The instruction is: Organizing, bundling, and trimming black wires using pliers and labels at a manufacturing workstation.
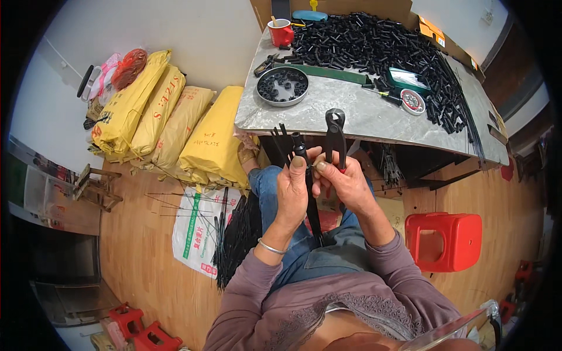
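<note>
In front of my lap, my left hand (293,190) is closed round a black frame (299,144) with a thick centre shaft and thin ribs, like an umbrella frame. Several ribs stick up left of the shaft, which runs down between my knees. My right hand (346,181) grips a pair of end-cutting pincers (335,131), jaws pointing up, partly red handles mostly inside the palm. My right thumb and fingers also meet the left ones beside the shaft, where something thin and pale shows, too small to name. The hands hide the middle of the frame.
Ahead stands a grey table (333,108) with a heap of short black tubes (357,44), a round tin (282,103) of black rings, a red mug (281,33) and a green strip (328,74). Yellow sacks (216,140) lie left, black rods (237,240) below, a red stool (445,241) right.
</note>
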`<state>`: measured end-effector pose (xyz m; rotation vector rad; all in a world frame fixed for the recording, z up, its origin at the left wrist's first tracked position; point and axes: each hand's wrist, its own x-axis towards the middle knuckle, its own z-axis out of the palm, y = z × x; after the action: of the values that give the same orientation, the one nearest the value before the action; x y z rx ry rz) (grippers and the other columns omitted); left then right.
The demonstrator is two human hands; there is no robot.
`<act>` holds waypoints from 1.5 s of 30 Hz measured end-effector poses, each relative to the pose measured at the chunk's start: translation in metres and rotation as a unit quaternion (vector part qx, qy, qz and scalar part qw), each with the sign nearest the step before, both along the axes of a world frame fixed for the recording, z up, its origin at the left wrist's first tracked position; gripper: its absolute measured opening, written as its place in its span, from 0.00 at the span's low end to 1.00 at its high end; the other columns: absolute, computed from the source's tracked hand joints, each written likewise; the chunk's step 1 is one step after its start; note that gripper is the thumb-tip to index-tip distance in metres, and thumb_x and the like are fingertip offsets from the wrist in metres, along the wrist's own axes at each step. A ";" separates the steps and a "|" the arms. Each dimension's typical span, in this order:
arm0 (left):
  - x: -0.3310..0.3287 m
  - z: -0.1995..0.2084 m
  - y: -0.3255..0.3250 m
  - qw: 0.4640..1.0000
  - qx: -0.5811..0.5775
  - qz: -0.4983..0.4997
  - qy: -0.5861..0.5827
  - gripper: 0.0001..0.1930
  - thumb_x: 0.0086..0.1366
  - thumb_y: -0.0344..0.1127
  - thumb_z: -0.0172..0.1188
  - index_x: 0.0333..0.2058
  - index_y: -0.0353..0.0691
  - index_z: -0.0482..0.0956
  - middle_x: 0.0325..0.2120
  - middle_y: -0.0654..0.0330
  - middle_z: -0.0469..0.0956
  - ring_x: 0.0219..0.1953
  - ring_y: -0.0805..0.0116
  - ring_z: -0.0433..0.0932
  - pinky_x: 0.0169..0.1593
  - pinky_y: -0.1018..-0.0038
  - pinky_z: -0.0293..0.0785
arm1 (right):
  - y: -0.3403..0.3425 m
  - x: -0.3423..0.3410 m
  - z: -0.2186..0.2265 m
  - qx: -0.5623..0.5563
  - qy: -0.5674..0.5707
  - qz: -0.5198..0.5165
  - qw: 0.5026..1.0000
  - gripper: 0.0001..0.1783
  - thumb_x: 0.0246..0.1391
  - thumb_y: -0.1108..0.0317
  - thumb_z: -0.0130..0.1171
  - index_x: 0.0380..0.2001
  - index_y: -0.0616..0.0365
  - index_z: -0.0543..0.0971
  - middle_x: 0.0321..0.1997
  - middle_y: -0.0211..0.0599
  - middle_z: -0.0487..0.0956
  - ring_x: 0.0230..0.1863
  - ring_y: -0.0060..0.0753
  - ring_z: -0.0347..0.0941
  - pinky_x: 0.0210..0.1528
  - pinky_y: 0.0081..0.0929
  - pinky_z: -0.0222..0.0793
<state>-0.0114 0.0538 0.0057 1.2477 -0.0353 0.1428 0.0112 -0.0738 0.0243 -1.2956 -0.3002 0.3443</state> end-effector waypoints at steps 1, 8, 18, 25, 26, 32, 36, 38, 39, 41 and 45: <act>0.000 0.000 0.000 1.000 -0.001 0.001 0.000 0.30 0.70 0.57 0.41 0.47 0.32 0.75 0.25 0.66 0.72 0.20 0.82 0.66 0.23 0.85 0.61 | 0.000 0.001 -0.004 -0.001 0.000 0.001 1.000 0.09 0.61 0.65 0.51 0.31 0.59 0.73 0.25 0.28 0.73 0.22 0.21 0.73 0.25 0.16 0.64; 0.000 -0.001 -0.001 1.000 0.003 0.007 0.002 0.30 0.70 0.57 0.42 0.47 0.32 0.75 0.25 0.66 0.73 0.20 0.82 0.66 0.22 0.84 0.61 | 0.000 0.001 -0.007 0.005 0.001 0.003 1.000 0.09 0.61 0.65 0.51 0.32 0.59 0.73 0.24 0.28 0.73 0.22 0.22 0.74 0.22 0.16 0.65; 0.001 -0.003 0.000 1.000 0.015 0.008 -0.008 0.30 0.69 0.57 0.41 0.47 0.33 0.75 0.25 0.66 0.74 0.19 0.83 0.65 0.22 0.85 0.60 | 0.001 -0.001 -0.001 0.005 0.003 -0.009 1.000 0.08 0.61 0.66 0.51 0.33 0.59 0.73 0.23 0.28 0.72 0.21 0.22 0.73 0.21 0.17 0.64; 0.000 -0.001 0.000 1.000 0.016 0.017 -0.011 0.30 0.70 0.57 0.41 0.48 0.33 0.75 0.25 0.66 0.74 0.20 0.84 0.65 0.22 0.85 0.60 | 0.001 -0.002 -0.001 0.000 0.013 -0.011 1.000 0.08 0.61 0.66 0.51 0.33 0.59 0.73 0.23 0.28 0.72 0.21 0.22 0.73 0.21 0.16 0.64; 0.000 -0.002 0.000 1.000 0.019 0.016 -0.016 0.29 0.70 0.57 0.41 0.48 0.33 0.75 0.26 0.66 0.74 0.20 0.84 0.65 0.22 0.85 0.60 | 0.001 -0.001 -0.002 0.001 0.011 -0.010 1.000 0.08 0.61 0.66 0.52 0.33 0.59 0.73 0.24 0.29 0.73 0.21 0.22 0.73 0.21 0.16 0.64; 0.000 -0.001 0.001 0.999 0.035 0.016 -0.009 0.32 0.69 0.60 0.41 0.48 0.32 0.75 0.32 0.63 0.76 0.26 0.81 0.68 0.27 0.85 0.64 | 0.001 -0.002 -0.004 -0.001 0.007 -0.014 1.000 0.08 0.61 0.65 0.52 0.33 0.59 0.73 0.24 0.28 0.73 0.21 0.21 0.73 0.21 0.16 0.64; -0.002 -0.003 0.002 0.999 0.035 0.005 0.003 0.35 0.68 0.63 0.40 0.47 0.30 0.75 0.35 0.61 0.77 0.29 0.80 0.70 0.30 0.85 0.67 | 0.003 -0.003 0.000 0.004 0.011 -0.017 1.000 0.09 0.61 0.64 0.52 0.33 0.59 0.73 0.23 0.28 0.72 0.21 0.21 0.73 0.21 0.15 0.63; -0.002 0.000 0.002 0.999 0.032 0.002 0.003 0.36 0.68 0.63 0.40 0.47 0.30 0.75 0.34 0.61 0.77 0.29 0.80 0.70 0.30 0.85 0.67 | 0.003 -0.003 -0.001 0.005 0.006 -0.016 1.000 0.09 0.60 0.64 0.53 0.33 0.59 0.73 0.23 0.27 0.72 0.20 0.21 0.73 0.21 0.15 0.63; -0.003 0.001 0.001 1.000 0.030 0.000 0.002 0.36 0.68 0.63 0.40 0.47 0.30 0.75 0.34 0.62 0.77 0.28 0.80 0.70 0.29 0.85 0.67 | 0.003 -0.003 -0.001 0.006 0.001 -0.015 1.000 0.09 0.60 0.64 0.53 0.33 0.59 0.73 0.23 0.27 0.72 0.20 0.21 0.72 0.21 0.15 0.63; -0.003 0.001 0.001 0.999 0.031 0.002 0.004 0.35 0.68 0.63 0.40 0.48 0.30 0.75 0.34 0.62 0.77 0.29 0.80 0.70 0.30 0.85 0.67 | 0.002 -0.004 -0.001 0.001 0.002 -0.017 1.000 0.09 0.60 0.64 0.53 0.33 0.59 0.73 0.22 0.27 0.71 0.20 0.21 0.72 0.21 0.16 0.63; -0.001 -0.002 -0.001 0.998 0.044 0.028 -0.021 0.35 0.68 0.62 0.39 0.48 0.31 0.75 0.35 0.62 0.78 0.30 0.80 0.71 0.31 0.84 0.67 | 0.004 -0.004 -0.001 0.006 0.006 -0.021 1.000 0.09 0.60 0.63 0.53 0.32 0.58 0.73 0.22 0.27 0.71 0.20 0.21 0.72 0.21 0.16 0.63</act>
<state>-0.0120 0.0527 0.0032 1.3348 -0.0430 0.2169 0.0069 -0.0702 0.0233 -1.2861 -0.2641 0.3135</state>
